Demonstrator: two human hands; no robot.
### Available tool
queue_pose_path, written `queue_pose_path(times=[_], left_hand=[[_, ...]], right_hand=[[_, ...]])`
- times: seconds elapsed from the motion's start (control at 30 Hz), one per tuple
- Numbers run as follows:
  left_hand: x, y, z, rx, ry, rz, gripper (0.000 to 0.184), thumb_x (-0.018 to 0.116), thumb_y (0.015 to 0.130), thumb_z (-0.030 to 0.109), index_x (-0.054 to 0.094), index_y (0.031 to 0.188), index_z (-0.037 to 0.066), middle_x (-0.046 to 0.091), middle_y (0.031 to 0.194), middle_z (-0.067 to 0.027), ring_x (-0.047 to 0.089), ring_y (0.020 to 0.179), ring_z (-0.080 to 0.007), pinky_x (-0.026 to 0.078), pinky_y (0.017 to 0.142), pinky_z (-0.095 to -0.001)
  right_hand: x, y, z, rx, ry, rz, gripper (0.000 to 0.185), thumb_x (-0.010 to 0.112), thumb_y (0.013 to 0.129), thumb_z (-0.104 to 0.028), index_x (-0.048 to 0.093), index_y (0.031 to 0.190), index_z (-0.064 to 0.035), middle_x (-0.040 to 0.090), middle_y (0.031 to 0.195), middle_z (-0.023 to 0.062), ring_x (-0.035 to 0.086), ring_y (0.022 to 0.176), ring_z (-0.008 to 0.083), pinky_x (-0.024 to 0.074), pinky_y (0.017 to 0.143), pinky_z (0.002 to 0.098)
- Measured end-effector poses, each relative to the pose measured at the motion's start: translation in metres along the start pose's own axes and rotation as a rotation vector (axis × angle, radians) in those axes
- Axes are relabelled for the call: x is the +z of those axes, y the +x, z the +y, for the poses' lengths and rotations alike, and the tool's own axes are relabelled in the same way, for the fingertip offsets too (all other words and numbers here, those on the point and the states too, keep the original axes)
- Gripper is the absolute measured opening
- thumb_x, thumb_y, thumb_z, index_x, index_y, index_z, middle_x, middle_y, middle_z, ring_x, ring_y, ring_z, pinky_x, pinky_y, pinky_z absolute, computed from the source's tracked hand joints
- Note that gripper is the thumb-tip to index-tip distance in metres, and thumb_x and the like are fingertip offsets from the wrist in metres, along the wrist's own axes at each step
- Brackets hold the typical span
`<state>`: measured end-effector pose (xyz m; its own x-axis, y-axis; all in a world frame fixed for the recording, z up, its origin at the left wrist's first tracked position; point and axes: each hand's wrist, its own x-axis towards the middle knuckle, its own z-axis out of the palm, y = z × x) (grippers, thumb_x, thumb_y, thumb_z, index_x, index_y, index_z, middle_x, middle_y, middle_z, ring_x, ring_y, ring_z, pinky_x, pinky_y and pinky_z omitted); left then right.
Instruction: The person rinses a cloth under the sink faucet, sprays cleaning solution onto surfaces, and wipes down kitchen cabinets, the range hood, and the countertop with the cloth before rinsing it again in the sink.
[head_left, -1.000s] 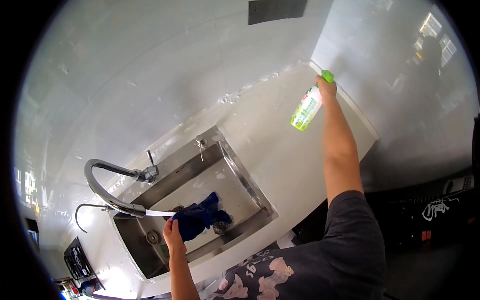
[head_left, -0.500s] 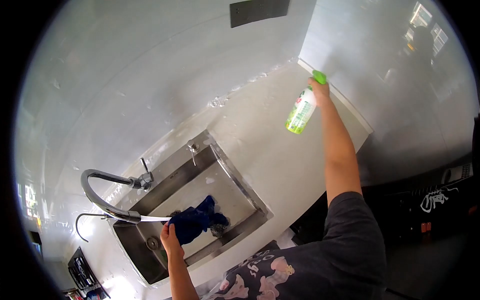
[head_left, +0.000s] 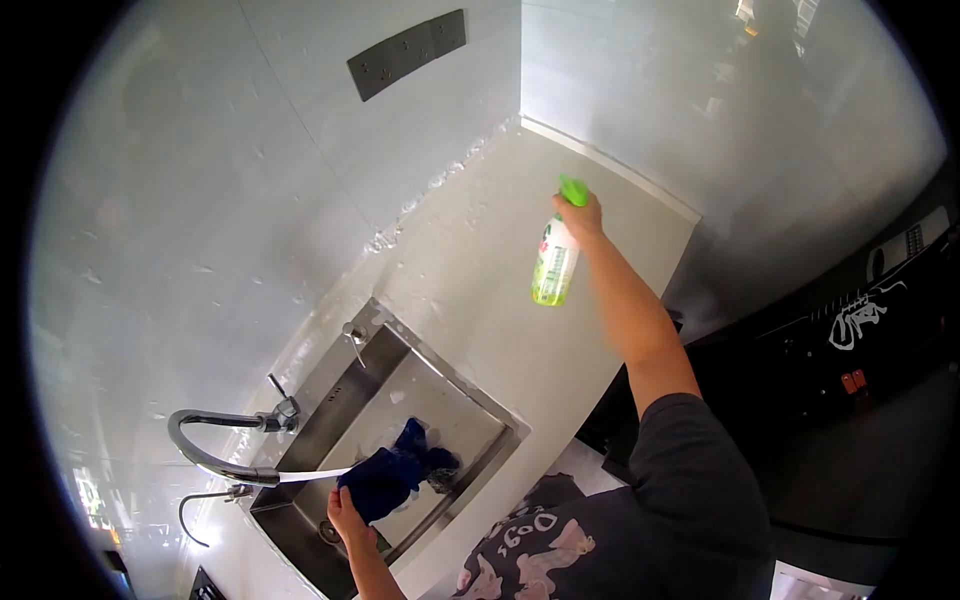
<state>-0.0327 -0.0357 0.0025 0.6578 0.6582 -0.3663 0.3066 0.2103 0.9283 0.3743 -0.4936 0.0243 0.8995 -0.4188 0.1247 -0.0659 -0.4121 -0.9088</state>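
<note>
My right hand [head_left: 581, 216] is wrapped round the neck of a spray bottle [head_left: 555, 262], white and green with a green trigger head, above the countertop. Down at the sink [head_left: 478, 390], my left hand [head_left: 347, 514] pinches the near left edge of a dark blue cloth [head_left: 385, 482]. The cloth hangs bunched over the basin, under the running water [head_left: 315, 475] from the curved faucet [head_left: 205, 456]. Beside the cloth's right end, a dark, mesh-like clump [head_left: 440, 478] lies on the basin floor.
A soap dispenser [head_left: 354, 334] stands on the sink's back rim. A thinner second tap [head_left: 190, 513] is left of the faucet. Water drops dot the countertop [head_left: 470, 290] and the wall. A dark socket strip [head_left: 408, 54] is on the wall, and a black appliance [head_left: 790, 400] stands at the right.
The view has turned and shifted toward the right. My right hand still grips the spray bottle, now held more upright in the picture. My left hand keeps its pinch on the blue cloth.
</note>
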Motion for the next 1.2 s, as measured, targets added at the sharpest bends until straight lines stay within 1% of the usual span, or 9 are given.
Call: queue_pose_path(times=[0.13, 0.33, 0.6, 0.67, 0.77, 0.87, 0.97, 1.1, 1.2], left_hand=[[-0.001, -0.002, 0.0, 0.018, 0.017, -0.039, 0.018, 0.049, 0.087, 0.014, 0.054, 0.097, 0.0, 0.059, 0.087, -0.0062, 0.058, 0.075, -0.0144, 0.047, 0.069, -0.0258], [0.004, -0.008, 0.004, 0.035, 0.01, -0.037, 0.018, 0.049, 0.087, 0.014, 0.055, 0.097, 0.0, 0.059, 0.088, -0.0064, 0.057, 0.076, -0.014, 0.047, 0.069, -0.0257], [-0.006, -0.003, -0.004, 0.061, -0.015, 0.01, 0.016, 0.049, 0.087, 0.014, 0.055, 0.093, 0.001, 0.059, 0.086, -0.0058, 0.057, 0.076, -0.0136, 0.047, 0.068, -0.0255], [-0.014, 0.001, -0.008, 0.025, -0.014, -0.045, 0.017, 0.048, 0.087, 0.01, 0.056, 0.098, 0.0, 0.061, 0.09, -0.0051, 0.058, 0.081, -0.0133, 0.047, 0.075, -0.0254], [-0.01, -0.005, -0.002, 0.026, 0.017, -0.011, 0.017, 0.048, 0.087, 0.01, 0.057, 0.098, 0.0, 0.06, 0.089, -0.0046, 0.058, 0.08, -0.0127, 0.046, 0.075, -0.0249], [-0.006, -0.009, 0.002, 0.035, 0.027, 0.007, 0.018, 0.048, 0.087, 0.009, 0.057, 0.099, 0.0, 0.061, 0.089, -0.005, 0.058, 0.079, -0.0124, 0.046, 0.074, -0.0242], [-0.007, -0.007, -0.002, 0.031, -0.011, -0.028, 0.018, 0.048, 0.088, 0.01, 0.056, 0.099, 0.0, 0.061, 0.089, -0.0047, 0.058, 0.078, -0.0121, 0.046, 0.073, -0.0244], [-0.011, -0.004, -0.007, 0.023, -0.05, -0.015, 0.017, 0.049, 0.088, 0.011, 0.056, 0.098, 0.0, 0.061, 0.088, -0.0042, 0.057, 0.077, -0.0114, 0.046, 0.072, -0.0241], [-0.009, -0.008, -0.002, 0.038, -0.044, -0.012, 0.017, 0.049, 0.088, 0.011, 0.056, 0.097, 0.0, 0.061, 0.087, -0.0038, 0.057, 0.076, -0.0108, 0.046, 0.071, -0.0233]], right_hand=[[-0.034, 0.031, 0.002, 0.101, -0.053, 0.164, 0.04, 0.063, 0.065, -0.036, 0.061, 0.092, -0.0066, 0.062, 0.091, 0.018, 0.058, 0.091, 0.0333, 0.0451, 0.08, 0.0411], [-0.064, 0.054, 0.002, 0.082, -0.19, 0.193, 0.047, 0.064, 0.063, -0.039, 0.062, 0.093, -0.004, 0.062, 0.095, 0.0195, 0.058, 0.091, 0.0333, 0.0453, 0.082, 0.0398], [-0.057, 0.053, -0.009, 0.096, -0.092, 0.171, 0.042, 0.066, 0.061, -0.035, 0.063, 0.088, -0.0032, 0.064, 0.089, 0.0151, 0.061, 0.085, 0.028, 0.0465, 0.078, 0.0365], [-0.05, 0.051, -0.012, 0.096, 0.013, 0.093, 0.038, 0.066, 0.062, -0.033, 0.063, 0.085, -0.0033, 0.064, 0.085, 0.0135, 0.062, 0.081, 0.0257, 0.0473, 0.075, 0.0355], [-0.025, 0.055, -0.003, 0.05, 0.036, -0.067, 0.034, 0.065, 0.063, -0.03, 0.062, 0.084, -0.003, 0.063, 0.08, 0.0121, 0.062, 0.076, 0.0236, 0.0477, 0.071, 0.035], [-0.006, 0.046, 0.003, 0.027, 0.088, -0.111, 0.03, 0.064, 0.064, -0.028, 0.062, 0.08, -0.0022, 0.062, 0.075, 0.0113, 0.061, 0.071, 0.0225, 0.0477, 0.068, 0.0351], [-0.003, 0.021, -0.021, 0.029, 0.071, -0.252, 0.027, 0.063, 0.064, -0.025, 0.061, 0.076, -0.001, 0.061, 0.071, 0.0109, 0.059, 0.068, 0.0213, 0.0473, 0.065, 0.0343], [0.009, 0.003, -0.025, 0.057, 0.004, -0.344, 0.024, 0.062, 0.064, -0.023, 0.06, 0.073, -0.0013, 0.06, 0.071, 0.0104, 0.059, 0.066, 0.0205, 0.0468, 0.062, 0.0339], [0.021, -0.015, -0.029, -0.005, 0.132, -0.385, 0.022, 0.061, 0.064, -0.022, 0.06, 0.073, -0.0012, 0.06, 0.069, 0.0095, 0.058, 0.063, 0.0199, 0.046, 0.06, 0.0339]])
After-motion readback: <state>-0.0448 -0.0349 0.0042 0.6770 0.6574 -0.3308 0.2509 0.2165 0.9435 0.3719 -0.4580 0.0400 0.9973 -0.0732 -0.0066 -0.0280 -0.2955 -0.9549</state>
